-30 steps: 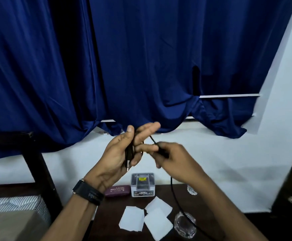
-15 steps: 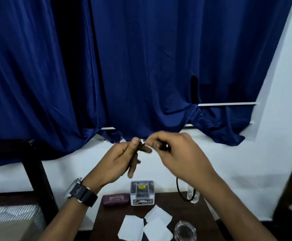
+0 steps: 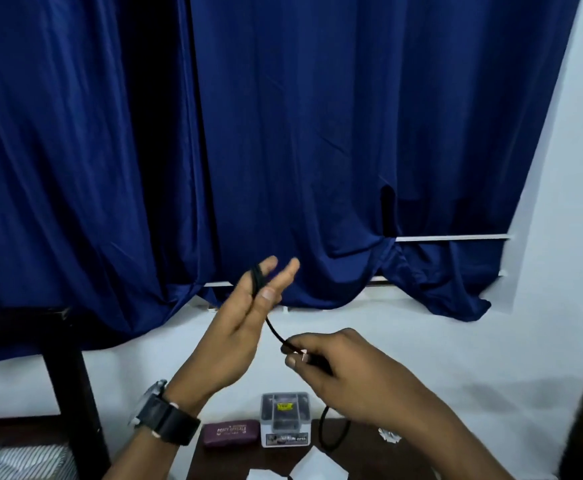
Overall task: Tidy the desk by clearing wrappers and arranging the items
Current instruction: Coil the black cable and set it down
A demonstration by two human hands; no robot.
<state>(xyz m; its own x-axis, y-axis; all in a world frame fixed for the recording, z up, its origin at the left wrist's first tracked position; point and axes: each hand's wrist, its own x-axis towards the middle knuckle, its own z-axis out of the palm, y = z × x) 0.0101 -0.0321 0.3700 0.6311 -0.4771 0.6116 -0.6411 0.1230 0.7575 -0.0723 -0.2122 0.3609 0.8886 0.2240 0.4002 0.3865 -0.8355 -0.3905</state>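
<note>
Blue curtain [image 3: 318,133] fills wall above desk [image 3: 359,455]. Left hand [image 3: 238,327] raised, fingers spread, black cable [image 3: 272,329] looped round them. Right hand [image 3: 335,362] pinches cable below. Clear box [image 3: 285,419] and maroon case [image 3: 231,434] at desk's rear edge; crumpled wrapper [image 3: 389,436] right.

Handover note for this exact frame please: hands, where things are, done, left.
Left hand: raised, fingers spread, black cable looped around them.
Right hand: pinch grip on the cable's plug end; slack hangs down to the desk.
On desk: maroon case, clear box, white papers, crumpled wrapper.
Done: cable partly coiled.
Left: finish coiling, set it down, clear wrapper and papers, arrange items.
</note>
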